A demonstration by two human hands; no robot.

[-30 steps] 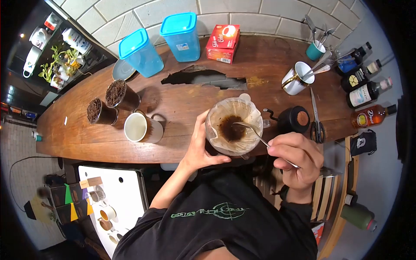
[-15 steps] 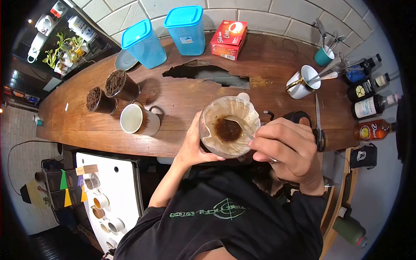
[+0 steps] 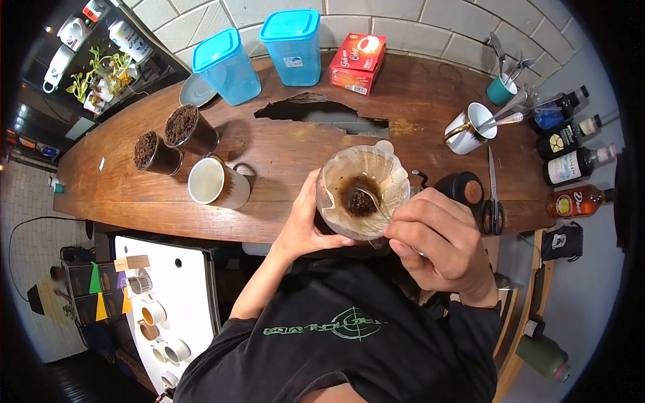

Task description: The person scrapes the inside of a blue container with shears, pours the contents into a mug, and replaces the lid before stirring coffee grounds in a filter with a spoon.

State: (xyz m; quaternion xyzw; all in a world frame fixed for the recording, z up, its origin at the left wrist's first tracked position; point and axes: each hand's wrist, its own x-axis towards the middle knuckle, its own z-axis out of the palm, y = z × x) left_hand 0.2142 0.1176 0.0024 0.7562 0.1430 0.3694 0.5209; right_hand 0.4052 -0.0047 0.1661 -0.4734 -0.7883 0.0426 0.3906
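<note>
My left hand [image 3: 304, 227] is wrapped round the left side of a clear dripper [image 3: 328, 213] near the table's front edge. A pale paper filter [image 3: 391, 176] lines it, with dark wet coffee grounds [image 3: 357, 196] at the bottom. My right hand [image 3: 440, 242] is closed on a metal spoon [image 3: 378, 207] on the right side of the dripper. The spoon's tip reaches into the grounds. What stands below the dripper is mostly hidden.
A white mug [image 3: 218, 184] and two glasses of dark grounds [image 3: 191, 131] stand left. The wooden table [image 3: 289, 154] has a jagged hole behind the dripper. Scissors [image 3: 494, 201], a round black object [image 3: 460, 191], a cutlery mug [image 3: 470, 129] and bottles [image 3: 573, 166] are right.
The spoon has shifted within the filter, and more grounds show where dark liquid was. The dripper and both hands appear slightly further right in the view.
</note>
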